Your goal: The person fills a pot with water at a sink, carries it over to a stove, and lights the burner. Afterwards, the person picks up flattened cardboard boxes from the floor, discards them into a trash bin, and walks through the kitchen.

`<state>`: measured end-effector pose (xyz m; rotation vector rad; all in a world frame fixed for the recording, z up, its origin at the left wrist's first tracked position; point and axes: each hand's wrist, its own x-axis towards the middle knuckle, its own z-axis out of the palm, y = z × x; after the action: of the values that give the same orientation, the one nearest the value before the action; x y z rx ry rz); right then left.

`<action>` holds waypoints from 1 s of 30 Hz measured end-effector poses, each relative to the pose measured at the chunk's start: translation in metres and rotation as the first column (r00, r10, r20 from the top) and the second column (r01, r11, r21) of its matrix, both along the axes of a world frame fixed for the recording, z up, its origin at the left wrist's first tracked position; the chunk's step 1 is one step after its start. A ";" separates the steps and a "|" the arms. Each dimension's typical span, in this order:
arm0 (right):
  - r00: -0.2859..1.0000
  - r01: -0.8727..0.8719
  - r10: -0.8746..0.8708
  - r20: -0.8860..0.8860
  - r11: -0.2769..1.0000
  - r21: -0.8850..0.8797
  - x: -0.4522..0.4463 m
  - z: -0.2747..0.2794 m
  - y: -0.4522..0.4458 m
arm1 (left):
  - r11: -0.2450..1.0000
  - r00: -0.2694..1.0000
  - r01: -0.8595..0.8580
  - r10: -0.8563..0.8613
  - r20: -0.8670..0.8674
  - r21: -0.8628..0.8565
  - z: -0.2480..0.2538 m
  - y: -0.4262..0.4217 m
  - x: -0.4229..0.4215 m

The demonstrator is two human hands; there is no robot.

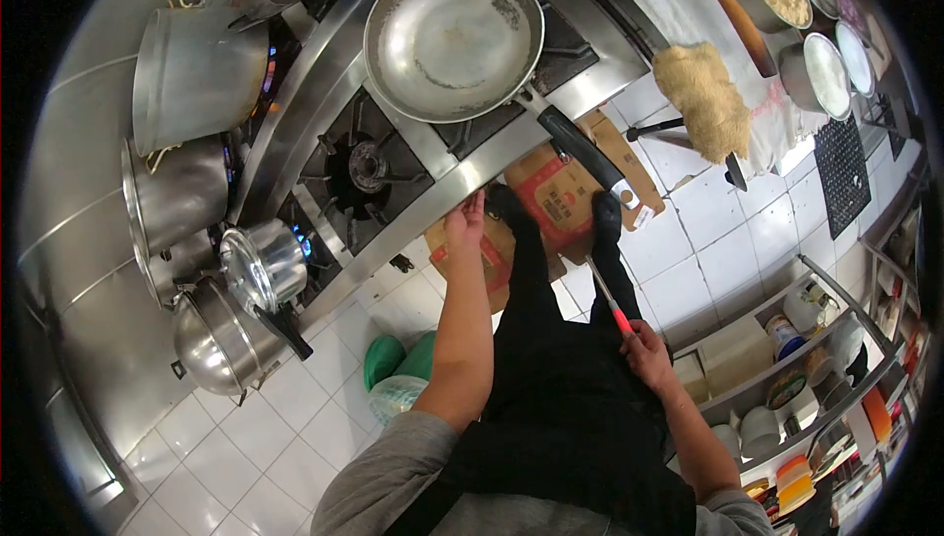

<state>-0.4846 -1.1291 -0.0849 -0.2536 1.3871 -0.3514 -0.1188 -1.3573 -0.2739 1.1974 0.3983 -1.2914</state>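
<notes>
Left hand (466, 218) at the stove's (439, 190) front edge, fingers close together; cannot tell whether they grip the edge or only rest there. Right hand (645, 351) narrow, closed around the red handle of a thin metal tool (607, 292), held low beside the right thigh, shaft angled up and away from the hand toward the feet.

Frying pan (454, 39) sits on the stove, inside bare metal with dark, worn patches. It hides much of the grates under it. Its black handle (575, 148) juts past the stove edge over the floor, the main obstruction in front of the body, its end near the right shoe. Open burner (368, 164) between the pan and the pots on the left.

Left side crowded: tall pot (200, 79), a second pot (182, 192), and a small pressure cooker (265, 268) with its black handle pointing out past the stove edge. Blue flames show beside them. Rounded steel vessel (226, 337) just below.

Underfoot, flattened cardboard (559, 194) on white tile. Green bin (417, 359) near the left elbow. To the right, a tan cloth (702, 98) hangs at the worktop (678, 5), near a wooden-handled utensil (750, 29) and bowls (814, 76). Loaded shelving (733, 359) stands beyond the right arm.
</notes>
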 end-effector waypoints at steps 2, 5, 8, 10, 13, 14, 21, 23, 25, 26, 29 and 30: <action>1.000 0.001 -0.001 -0.025 1.000 -0.014 -0.001 -0.007 0.006 | 0.999 0.999 -0.005 0.004 -0.038 -0.048 -0.004 0.003 0.000; 0.999 0.031 -0.031 -0.032 0.999 -0.017 -0.009 0.008 0.001 | 0.992 0.996 0.036 -0.046 -0.080 -0.124 -0.006 0.006 0.002; 0.986 0.019 -0.060 -0.153 0.967 -0.255 -0.035 0.040 0.001 | 0.964 0.972 0.230 -0.233 -0.006 -0.131 0.014 0.013 -0.003; 0.950 -0.002 -0.131 -0.284 0.906 -0.423 -0.060 0.064 0.001 | 0.921 0.924 0.381 -0.383 -0.005 -0.082 0.030 0.027 -0.006; 0.770 -0.304 -0.171 -0.615 0.750 -0.588 -0.121 0.075 -0.007 | 0.839 0.838 0.544 -0.544 -0.027 -0.004 0.022 0.074 0.007; 0.799 -0.242 -0.248 -0.547 0.701 -0.671 -0.136 0.083 -0.027 | 0.808 0.808 0.589 -0.589 -0.017 0.013 0.021 0.097 0.013; 0.421 -0.694 -0.251 -0.871 0.530 -0.488 -0.179 0.074 -0.186 | 0.856 0.872 0.443 -0.480 0.091 0.266 0.013 0.224 0.039; 0.403 -0.777 -0.332 -0.853 0.368 -0.510 -0.173 0.066 -0.218 | 0.856 0.882 0.457 -0.472 0.003 0.243 0.007 0.244 0.058; 0.339 -0.843 -0.326 -0.882 0.311 -0.439 -0.168 0.059 -0.250 | 0.850 0.876 0.481 -0.474 -0.089 0.216 0.001 0.262 0.084; 0.320 -0.858 -0.308 -0.896 0.305 -0.412 -0.161 0.062 -0.262 | 0.852 0.876 0.476 -0.482 -0.031 0.218 0.015 0.264 0.090; 0.194 -0.956 -0.311 -0.930 0.152 -0.250 -0.169 0.036 -0.303 | 0.829 0.825 0.509 -0.547 0.143 0.234 0.080 0.263 0.106; 0.136 -0.982 -0.323 -0.937 0.082 -0.171 -0.170 0.024 -0.308 | 0.795 0.776 0.552 -0.600 0.194 0.250 0.092 0.262 0.114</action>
<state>-0.6549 -1.4376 -0.0611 -2.5287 1.8577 -0.3911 -0.0046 -1.0949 -0.1816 1.7110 -0.0740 -1.6108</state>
